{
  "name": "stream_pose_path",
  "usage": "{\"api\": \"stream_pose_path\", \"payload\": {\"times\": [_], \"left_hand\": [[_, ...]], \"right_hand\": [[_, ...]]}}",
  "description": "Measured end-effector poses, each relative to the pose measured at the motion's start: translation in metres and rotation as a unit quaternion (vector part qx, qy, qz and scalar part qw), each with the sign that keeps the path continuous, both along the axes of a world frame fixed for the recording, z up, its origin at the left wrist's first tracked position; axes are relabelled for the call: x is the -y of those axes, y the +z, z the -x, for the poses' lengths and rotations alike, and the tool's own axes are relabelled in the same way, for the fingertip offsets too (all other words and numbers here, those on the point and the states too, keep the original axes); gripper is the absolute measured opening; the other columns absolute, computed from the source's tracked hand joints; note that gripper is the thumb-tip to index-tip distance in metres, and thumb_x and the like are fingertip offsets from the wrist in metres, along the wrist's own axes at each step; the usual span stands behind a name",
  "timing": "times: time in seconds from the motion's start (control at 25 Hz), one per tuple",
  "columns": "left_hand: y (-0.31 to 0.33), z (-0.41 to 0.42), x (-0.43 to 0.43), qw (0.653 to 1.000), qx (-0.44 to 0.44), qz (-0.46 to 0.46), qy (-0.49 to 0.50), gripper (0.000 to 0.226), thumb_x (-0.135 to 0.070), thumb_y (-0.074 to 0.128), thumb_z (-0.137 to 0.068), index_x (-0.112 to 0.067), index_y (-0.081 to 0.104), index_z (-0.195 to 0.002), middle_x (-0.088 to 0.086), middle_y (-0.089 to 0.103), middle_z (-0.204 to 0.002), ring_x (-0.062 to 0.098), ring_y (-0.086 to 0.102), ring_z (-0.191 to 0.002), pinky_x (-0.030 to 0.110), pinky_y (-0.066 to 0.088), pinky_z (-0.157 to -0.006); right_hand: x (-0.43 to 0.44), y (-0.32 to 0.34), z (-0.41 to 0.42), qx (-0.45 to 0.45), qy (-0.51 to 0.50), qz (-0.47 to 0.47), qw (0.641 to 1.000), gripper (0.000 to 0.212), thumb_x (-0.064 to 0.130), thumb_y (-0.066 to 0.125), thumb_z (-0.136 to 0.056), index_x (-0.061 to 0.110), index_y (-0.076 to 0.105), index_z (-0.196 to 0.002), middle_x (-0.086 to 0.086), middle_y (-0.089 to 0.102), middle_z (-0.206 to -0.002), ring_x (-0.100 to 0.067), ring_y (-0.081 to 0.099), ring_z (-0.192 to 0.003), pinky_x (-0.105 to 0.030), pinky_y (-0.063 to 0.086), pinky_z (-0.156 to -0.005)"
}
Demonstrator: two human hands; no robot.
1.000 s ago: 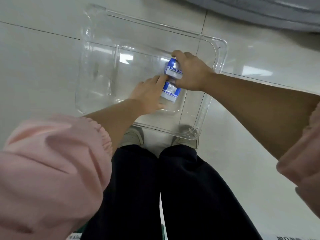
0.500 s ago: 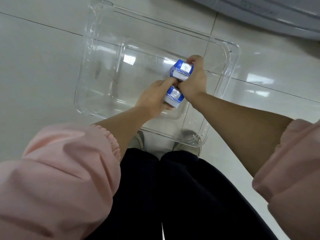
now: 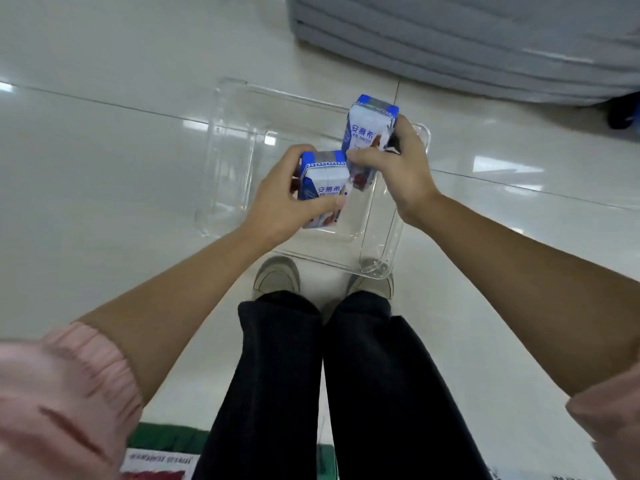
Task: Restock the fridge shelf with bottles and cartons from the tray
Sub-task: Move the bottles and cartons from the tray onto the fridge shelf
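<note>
A clear plastic tray [image 3: 228, 140] lies on the white tiled floor in front of my feet; nothing else shows inside it. My left hand [image 3: 280, 199] is shut on a blue-and-white carton [image 3: 323, 181], held above the tray's near side. My right hand [image 3: 398, 171] is shut on a second blue-and-white carton [image 3: 367, 129], held a little higher and farther, tilted with its top away from me. The two cartons nearly touch. No bottles or fridge shelf are visible.
A grey appliance base [image 3: 467, 39] fills the upper right. My two shoes [image 3: 277, 275] stand just behind the tray's near edge. A green-edged printed mat or box [image 3: 162, 455] lies at the bottom left beside my legs.
Both hands have lifted the two cartons up out of the tray toward me; before, the cartons stood on the tray bottom. The view has tilted up, showing more of the grey appliance.
</note>
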State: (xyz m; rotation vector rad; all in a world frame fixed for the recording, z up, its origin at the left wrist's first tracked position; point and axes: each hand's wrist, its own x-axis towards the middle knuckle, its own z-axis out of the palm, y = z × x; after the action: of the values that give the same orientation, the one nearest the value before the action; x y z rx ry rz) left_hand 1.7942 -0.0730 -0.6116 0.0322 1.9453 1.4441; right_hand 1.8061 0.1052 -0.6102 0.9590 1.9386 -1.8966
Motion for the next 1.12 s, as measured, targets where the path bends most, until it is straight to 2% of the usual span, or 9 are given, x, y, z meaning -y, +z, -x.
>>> {"api": "stream_pose_path", "payload": {"times": [0.04, 0.12, 0.2, 0.32, 0.48, 0.68, 0.88, 1.0, 1.12], "left_hand": [[0.029, 0.007, 0.000, 1.000, 0.012, -0.021, 0.019, 0.050, -0.034, 0.079, -0.063, -0.041, 0.048, -0.101, -0.030, 0.063, -0.084, -0.003, 0.062, -0.078, 0.019, 0.053, -0.070], [0.087, 0.022, -0.003, 0.997, 0.021, -0.057, 0.040, 0.044, -0.034, 0.076, -0.068, -0.043, 0.049, -0.102, -0.029, 0.064, -0.087, 0.000, 0.063, -0.085, 0.021, 0.053, -0.073], [0.148, 0.039, -0.009, 0.996, 0.002, -0.080, 0.043, 0.038, -0.033, 0.073, -0.074, -0.039, 0.051, -0.105, -0.027, 0.066, -0.090, 0.004, 0.063, -0.092, 0.022, 0.053, -0.075], [0.254, 0.069, -0.023, 0.989, -0.031, -0.129, 0.058, 0.028, -0.027, 0.067, -0.081, -0.030, 0.052, -0.105, -0.027, 0.068, -0.085, -0.005, 0.064, -0.082, 0.013, 0.050, -0.067], [0.380, 0.096, -0.045, 0.984, -0.088, -0.154, 0.021, 0.026, -0.030, 0.067, -0.081, -0.025, 0.055, -0.104, -0.021, 0.071, -0.086, -0.003, 0.067, -0.082, 0.014, 0.052, -0.067], [0.523, 0.119, -0.076, 0.965, -0.164, -0.203, -0.039, 0.026, -0.034, 0.068, -0.080, -0.030, 0.057, -0.103, -0.022, 0.072, -0.090, 0.000, 0.069, -0.084, 0.014, 0.053, -0.065], [0.642, 0.137, -0.115, 0.939, -0.220, -0.251, -0.082, 0.025, -0.038, 0.069, -0.078, -0.031, 0.061, -0.101, -0.014, 0.074, -0.090, 0.006, 0.071, -0.084, 0.018, 0.054, -0.064], [0.707, 0.145, -0.146, 0.920, -0.257, -0.280, -0.100, 0.021, -0.037, 0.069, -0.079, -0.033, 0.062, -0.098, -0.011, 0.074, -0.089, 0.009, 0.071, -0.083, 0.022, 0.056, -0.065], [0.758, 0.146, -0.176, 0.900, -0.293, -0.298, -0.122, 0.023, -0.039, 0.070, -0.078, -0.030, 0.063, -0.098, -0.009, 0.074, -0.086, 0.010, 0.071, -0.078, 0.020, 0.054, -0.059]], "right_hand": [[-0.003, 0.027, 0.003, -0.006, -0.007, 0.028, 1.000, 0.044, 0.004, 0.072, -0.075, 0.010, 0.052, -0.113, -0.019, 0.064, -0.108, -0.033, 0.063, -0.101, -0.036, 0.058, -0.076], [-0.008, 0.085, 0.007, -0.025, -0.015, 0.070, 0.997, 0.038, 0.010, 0.069, -0.076, 0.014, 0.053, -0.110, -0.010, 0.067, -0.102, -0.023, 0.068, -0.088, -0.025, 0.054, -0.062], [-0.013, 0.147, 0.010, -0.052, -0.026, 0.095, 0.994, 0.035, 0.014, 0.067, -0.076, 0.017, 0.055, -0.108, -0.002, 0.068, -0.097, -0.015, 0.069, -0.080, -0.021, 0.052, -0.057], [-0.024, 0.249, 0.019, -0.106, -0.027, 0.107, 0.988, 0.036, 0.017, 0.067, -0.074, 0.023, 0.057, -0.108, 0.002, 0.070, -0.099, -0.016, 0.068, -0.088, -0.025, 0.056, -0.068], [-0.033, 0.369, 0.032, -0.194, -0.049, 0.119, 0.972, 0.036, 0.016, 0.067, -0.074, 0.025, 0.061, -0.109, 0.002, 0.072, -0.105, -0.021, 0.067, -0.102, -0.033, 0.055, -0.083], [-0.051, 0.512, 0.041, -0.298, -0.093, 0.064, 0.948, 0.042, 0.022, 0.070, -0.072, 0.021, 0.061, -0.112, -0.001, 0.072, -0.105, -0.024, 0.067, -0.102, -0.036, 0.055, -0.083], [-0.086, 0.623, 0.036, -0.367, -0.126, -0.008, 0.921, 0.040, 0.027, 0.070, -0.071, 0.022, 0.063, -0.110, -0.004, 0.070, -0.106, -0.029, 0.065, -0.102, -0.047, 0.054, -0.089], [-0.113, 0.681, 0.034, -0.405, -0.131, -0.047, 0.904, 0.037, 0.030, 0.070, -0.073, 0.024, 0.065, -0.109, -0.003, 0.072, -0.105, -0.027, 0.067, -0.098, -0.042, 0.057, -0.080], [-0.143, 0.731, 0.037, -0.443, -0.124, -0.074, 0.885, 0.032, 0.029, 0.070, -0.074, 0.021, 0.068, -0.104, -0.004, 0.074, -0.101, -0.024, 0.070, -0.091, -0.035, 0.057, -0.071]]}}
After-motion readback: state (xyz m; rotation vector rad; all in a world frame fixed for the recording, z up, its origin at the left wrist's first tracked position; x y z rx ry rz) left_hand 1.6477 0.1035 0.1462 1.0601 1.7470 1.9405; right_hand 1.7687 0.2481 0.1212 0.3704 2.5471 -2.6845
